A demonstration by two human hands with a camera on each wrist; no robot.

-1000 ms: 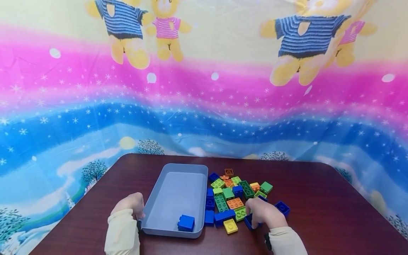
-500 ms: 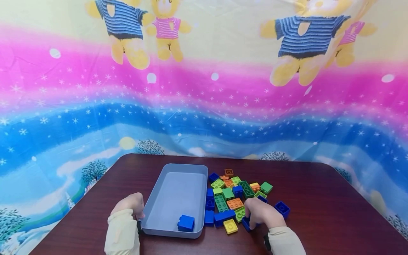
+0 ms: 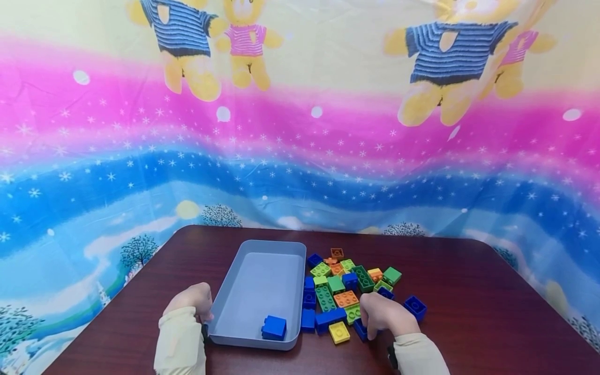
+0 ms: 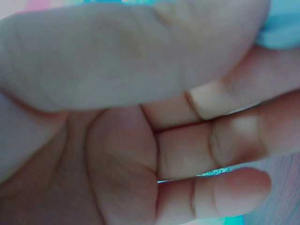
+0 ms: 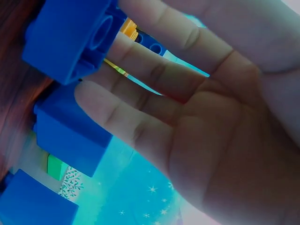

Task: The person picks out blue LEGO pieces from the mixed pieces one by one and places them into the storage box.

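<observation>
At the left corner of a grey-blue tray [image 3: 262, 281], my left hand [image 3: 192, 301] pinches the rim; the left wrist view shows the thumb and index finger meeting at a bit of the tray edge [image 4: 281, 33]. My right hand [image 3: 389, 315] reaches down over a blue building block [image 3: 360, 329] on the table, gripping it with bent fingers. In the right wrist view this block [image 5: 70, 42] shows its hollow underside at the fingertips; the thumb tip is out of frame. One blue block [image 3: 274, 328] lies inside the tray, near its front right corner.
Several blocks in green, lime, orange and blue lie heaped right of the tray, including a long blue block [image 3: 330, 320] and a yellow block [image 3: 339, 332]. Another blue block [image 3: 415, 307] sits apart at the right. A printed curtain [image 3: 300, 130] hangs behind the brown table [image 3: 469, 291].
My right hand has shifted slightly left, and the blue block under it has slid a little left too. The left hand and the tray have stayed put.
</observation>
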